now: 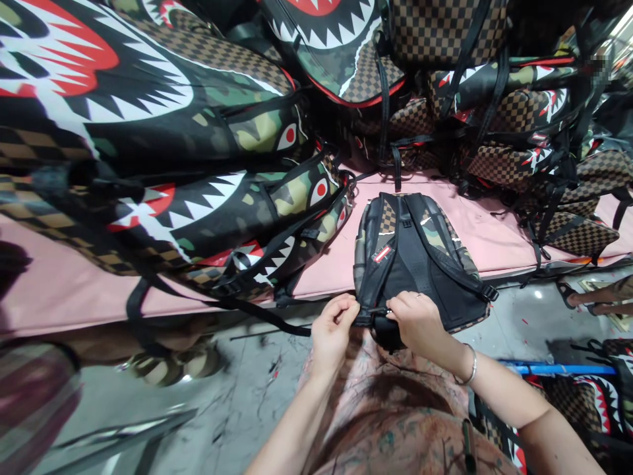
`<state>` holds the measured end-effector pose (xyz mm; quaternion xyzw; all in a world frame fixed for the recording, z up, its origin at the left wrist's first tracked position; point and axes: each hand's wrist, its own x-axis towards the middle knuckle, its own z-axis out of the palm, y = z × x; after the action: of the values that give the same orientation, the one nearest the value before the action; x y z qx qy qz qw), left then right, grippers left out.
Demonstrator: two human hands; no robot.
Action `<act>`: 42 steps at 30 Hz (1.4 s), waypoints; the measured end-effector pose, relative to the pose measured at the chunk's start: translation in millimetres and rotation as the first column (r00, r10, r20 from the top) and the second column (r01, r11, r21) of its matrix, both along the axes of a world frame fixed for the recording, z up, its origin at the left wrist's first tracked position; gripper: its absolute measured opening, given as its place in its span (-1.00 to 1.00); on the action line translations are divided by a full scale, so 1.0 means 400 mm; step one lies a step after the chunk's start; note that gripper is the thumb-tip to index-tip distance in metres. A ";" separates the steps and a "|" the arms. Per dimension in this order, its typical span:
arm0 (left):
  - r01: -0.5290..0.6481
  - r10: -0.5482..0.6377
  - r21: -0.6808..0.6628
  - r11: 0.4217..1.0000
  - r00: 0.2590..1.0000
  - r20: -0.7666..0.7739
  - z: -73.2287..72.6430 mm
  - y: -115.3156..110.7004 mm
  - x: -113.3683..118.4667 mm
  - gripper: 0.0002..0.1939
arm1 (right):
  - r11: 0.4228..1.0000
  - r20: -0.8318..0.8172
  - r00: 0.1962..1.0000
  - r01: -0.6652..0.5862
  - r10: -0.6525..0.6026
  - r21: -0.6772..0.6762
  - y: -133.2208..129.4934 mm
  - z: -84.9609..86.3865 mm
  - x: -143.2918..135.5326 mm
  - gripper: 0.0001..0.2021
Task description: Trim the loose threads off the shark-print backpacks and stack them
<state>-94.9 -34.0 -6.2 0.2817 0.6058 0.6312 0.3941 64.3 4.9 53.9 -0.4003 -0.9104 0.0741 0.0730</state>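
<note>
A black backpack point(413, 280) with checkered and camouflage side panels lies back panel up on the pink tabletop, its lower end at the table's front edge. At its lower left corner, my left hand point(332, 333) is closed in a pinch on the end of a black shoulder strap point(376, 284). My right hand point(418, 323), with a ring and bracelet, is closed just beside it, at the backpack's lower edge. What its fingers grip is dark and partly hidden. A rounded black part point(388, 333) hangs below the fingers. A strap buckle point(489, 292) sits at the lower right corner.
Shark-mouth backpacks point(198, 211) are piled on the left of the pink table point(326, 267), with more checkered bags point(514, 165) at the back right. Other bags point(583, 402) lie lower right by a blue bar point(558, 369). Other people's feet show at left and right.
</note>
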 end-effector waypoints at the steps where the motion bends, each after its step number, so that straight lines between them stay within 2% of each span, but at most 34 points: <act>1: 0.000 0.001 -0.011 1.000 1.000 0.027 -0.004 0.000 -0.001 -0.84 | 1.000 -0.025 1.000 0.008 -0.009 -0.012 0.002 -0.004 0.001 -0.91; 5: 0.003 0.001 -0.034 0.999 0.993 0.117 -0.009 0.000 -0.003 -0.79 | 0.999 -0.076 0.997 -0.014 0.011 -0.048 0.012 -0.014 -0.011 -0.88; 11: 0.004 0.005 -0.048 0.999 0.982 0.188 0.002 -0.004 -0.004 -0.77 | 0.998 -0.023 0.999 -0.027 0.026 -0.060 0.027 -0.021 -0.036 -0.92; 13: 0.022 -0.007 -0.063 0.998 0.971 0.239 0.008 -0.006 -0.009 -0.72 | 0.995 -0.086 0.996 0.008 -0.016 -0.099 0.031 -0.029 -0.030 -0.90; 15: 0.052 -0.029 -0.072 0.996 0.955 0.297 0.014 -0.007 -0.015 -0.68 | 0.977 -0.254 0.961 0.061 -0.113 -0.203 0.038 -0.045 -0.019 -0.88; 16: 0.064 -0.036 -0.072 0.995 0.941 0.336 0.017 -0.008 -0.017 -0.68 | 0.956 -0.359 0.915 0.084 -0.185 -0.280 0.041 -0.056 -0.014 -0.88; 18: 0.068 -0.036 -0.061 0.996 0.906 0.422 0.020 -0.009 -0.018 -0.69 | 0.885 -0.530 0.766 0.107 -0.364 -0.453 0.048 -0.083 -0.010 -0.89; 20: 0.047 -0.020 -0.042 0.998 0.871 0.491 0.020 -0.012 -0.012 -0.71 | 0.780 -0.580 0.620 0.085 -0.528 -0.620 0.052 -0.113 -0.020 -0.83; 21: 0.038 -0.019 -0.026 0.999 0.863 0.504 0.018 -0.015 -0.008 -0.72 | 0.718 -0.567 0.576 0.051 -0.589 -0.694 0.054 -0.127 -0.031 -0.78; 23: 0.027 -0.036 0.027 0.999 0.875 0.483 0.012 -0.023 0.002 -0.70 | 0.585 -0.510 0.539 -0.040 -0.670 -0.810 0.055 -0.145 -0.062 -0.71; 24: 0.018 -0.045 0.065 0.998 0.890 0.454 0.007 -0.027 0.007 -0.64 | 0.540 -0.497 0.524 -0.082 -0.692 -0.838 0.055 -0.149 -0.080 -0.67; 25: 0.002 -0.046 0.105 0.994 0.908 0.416 0.003 -0.030 0.011 -0.59 | 0.523 -0.503 0.501 -0.112 -0.705 -0.845 0.056 -0.147 -0.097 -0.65; 27: 0.015 -0.069 0.175 0.984 0.949 0.308 -0.006 -0.032 0.016 -0.57 | 0.569 -0.561 0.440 -0.128 -0.701 -0.812 0.062 -0.130 -0.128 -0.65; 28: 0.054 -0.099 0.189 0.980 0.967 0.233 -0.009 -0.030 0.018 -0.56 | 0.615 -0.601 0.425 -0.121 -0.677 -0.779 0.068 -0.116 -0.140 -0.67; 29: 0.103 -0.129 0.178 0.979 0.982 0.141 -0.012 -0.027 0.020 -0.47 | 0.666 -0.638 0.433 -0.107 -0.637 -0.738 0.075 -0.100 -0.150 -0.70; 31: 0.143 -0.137 0.093 0.985 0.988 -0.064 -0.013 -0.016 0.026 -0.19 | 0.763 -0.679 0.508 -0.063 -0.530 -0.643 0.092 -0.066 -0.163 -0.76; 32: 0.106 -0.097 0.045 0.993 0.982 -0.159 -0.012 -0.011 0.030 -0.13 | 0.809 -0.683 0.556 -0.031 -0.474 -0.587 0.101 -0.051 -0.168 -0.79; 33: 0.040 -0.036 0.012 0.999 0.971 -0.237 -0.012 -0.006 0.035 -0.12 | 0.849 -0.675 0.605 0.003 -0.422 -0.529 0.110 -0.038 -0.173 -0.82; 35: -0.093 0.088 0.001 0.996 0.939 -0.331 -0.012 -0.001 0.041 -0.28 | 0.901 -0.622 0.701 0.066 -0.348 -0.429 0.125 -0.022 -0.183 -0.85; 37: -0.169 0.165 0.020 0.985 0.916 -0.366 -0.017 -0.001 0.037 -0.50 | 0.920 -0.545 0.778 0.104 -0.311 -0.377 0.138 -0.019 -0.196 -0.85; 39: -0.199 0.196 0.024 0.980 0.924 -0.329 -0.028 -0.003 0.021 -0.64 | 0.920 -0.490 0.824 0.092 -0.285 -0.381 0.153 -0.026 -0.209 -0.85; 40: -0.196 0.192 0.013 0.981 0.947 -0.256 -0.033 -0.004 0.010 -0.67 | 0.914 -0.477 0.836 0.066 -0.270 -0.401 0.160 -0.031 -0.213 -0.85; 42: -0.152 0.152 -0.028 0.988 0.988 0.033 -0.040 -0.007 -0.012 -0.69 | 0.897 -0.483 0.843 -0.004 -0.235 -0.442 0.169 -0.038 -0.214 -0.84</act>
<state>-99.8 -36.9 -22.2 0.2186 0.6267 0.6563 0.3589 -21.3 72.6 38.6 -0.4262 -0.7903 0.3729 0.2339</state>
